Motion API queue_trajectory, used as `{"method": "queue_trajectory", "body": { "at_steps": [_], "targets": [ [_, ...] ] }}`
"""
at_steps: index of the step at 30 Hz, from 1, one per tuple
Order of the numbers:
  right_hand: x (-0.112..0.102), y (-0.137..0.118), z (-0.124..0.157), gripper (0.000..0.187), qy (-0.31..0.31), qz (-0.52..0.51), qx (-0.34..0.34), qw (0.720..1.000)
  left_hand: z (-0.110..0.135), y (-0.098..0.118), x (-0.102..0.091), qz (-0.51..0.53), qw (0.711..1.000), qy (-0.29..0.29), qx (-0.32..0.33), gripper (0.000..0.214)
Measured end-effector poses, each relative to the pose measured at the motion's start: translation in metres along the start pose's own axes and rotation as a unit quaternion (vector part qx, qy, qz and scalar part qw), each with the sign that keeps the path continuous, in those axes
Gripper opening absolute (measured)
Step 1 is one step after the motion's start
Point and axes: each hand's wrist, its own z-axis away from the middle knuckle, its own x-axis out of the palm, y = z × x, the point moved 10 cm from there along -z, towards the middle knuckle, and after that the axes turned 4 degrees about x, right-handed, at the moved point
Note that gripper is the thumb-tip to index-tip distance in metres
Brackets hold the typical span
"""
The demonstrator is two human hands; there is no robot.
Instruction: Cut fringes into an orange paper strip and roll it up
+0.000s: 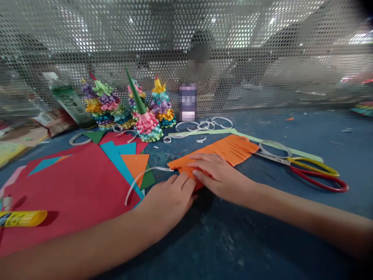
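Note:
A fringed orange paper strip (217,149) lies on the blue table, cut into narrow tabs at its right end. My left hand (170,200) is closed at the strip's near left end, fingers bent onto the paper; the thumb is partly hidden. Across the strip's middle lies my right hand (217,175), fingers stretched out flat on the paper. Scissors (309,169) with one yellow and one red handle rest to the right, their blades at the fringed end. A curled white paper strip (135,181) runs beside my left hand.
Red paper (78,186) and blue paper (122,165) lie at left with a yellow glue tube (23,218). Several ruffled paper cones (147,124) and a green bottle (70,101) stand at the back by a perforated metal screen (247,77). White paper curls (204,125) lie mid-table.

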Motion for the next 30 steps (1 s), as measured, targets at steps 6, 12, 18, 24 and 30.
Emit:
{"method": "queue_trajectory", "body": {
  "at_steps": [6, 12, 18, 24, 30],
  "targets": [
    [-0.008, -0.008, 0.004, 0.019, 0.009, -0.171, 0.055, 0.984, -0.004, -0.015, 0.008, 0.073, 0.996, -0.057, -0.017, 0.024],
    [0.006, 0.004, 0.005, 0.016, 0.003, -0.137, 0.063, 0.989, -0.002, -0.029, 0.0, 0.177, 0.983, 0.012, -0.05, 0.02],
    [0.012, 0.004, 0.008, 0.006, -0.011, -0.139, 0.063, 0.988, -0.001, -0.043, -0.003, 0.275, 0.955, 0.048, -0.104, 0.021],
    [0.012, 0.005, 0.008, 0.009, -0.011, -0.144, 0.067, 0.987, 0.002, -0.042, -0.002, 0.261, 0.958, 0.046, -0.111, 0.016],
    [0.011, 0.004, 0.009, 0.008, -0.008, -0.121, 0.066, 0.99, 0.002, -0.035, 0.0, 0.209, 0.974, 0.023, -0.083, 0.02]
  ]
}}
